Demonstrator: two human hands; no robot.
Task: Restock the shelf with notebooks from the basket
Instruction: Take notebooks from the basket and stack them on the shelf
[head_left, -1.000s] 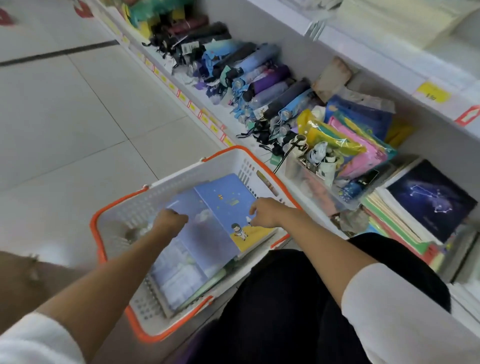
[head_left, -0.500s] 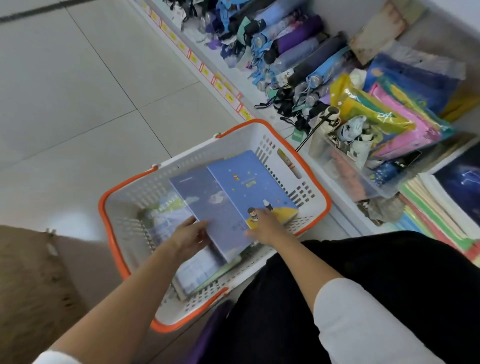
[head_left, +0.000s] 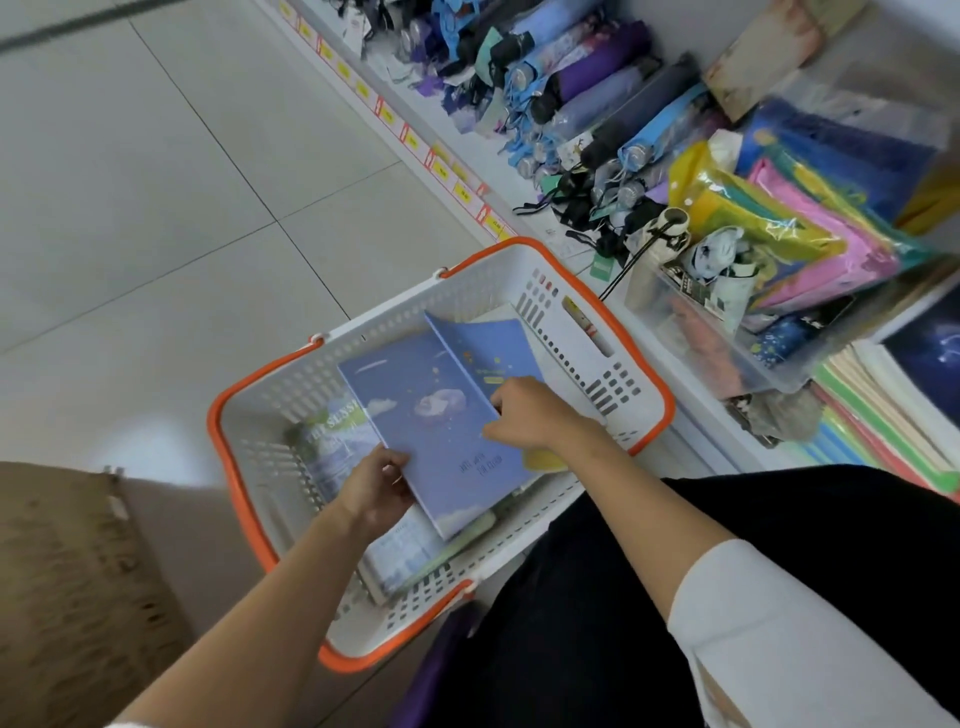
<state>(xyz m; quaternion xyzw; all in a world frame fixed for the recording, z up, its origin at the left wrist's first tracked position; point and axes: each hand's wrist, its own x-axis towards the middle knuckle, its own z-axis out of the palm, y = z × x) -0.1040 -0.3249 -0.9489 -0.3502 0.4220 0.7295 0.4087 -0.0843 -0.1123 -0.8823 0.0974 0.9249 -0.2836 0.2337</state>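
A white basket with an orange rim (head_left: 587, 288) sits on the floor beside the bottom shelf. Inside lie several notebooks. My left hand (head_left: 376, 486) grips the near left edge of a purple-blue notebook with clouds (head_left: 431, 410) on top of the pile. My right hand (head_left: 530, 415) pinches the near edge of a second blue notebook (head_left: 493, 345), which tilts up off the pile. A greenish notebook (head_left: 332, 441) lies underneath at the left. Stacked notebooks (head_left: 883, 410) fill the shelf at the right.
Folded umbrellas (head_left: 597, 93) crowd the shelf beyond the basket. A clear bin (head_left: 691, 338) and bright plastic folders (head_left: 800, 228) stand between the basket and the notebook stack. Tiled floor (head_left: 156, 182) lies to the left, a brown mat (head_left: 62, 571) at the near left.
My right hand has lifted the blue notebook's edge so it tilts up. My left hand has slid along and taken hold of the cloud notebook's edge. The view has shifted downward.
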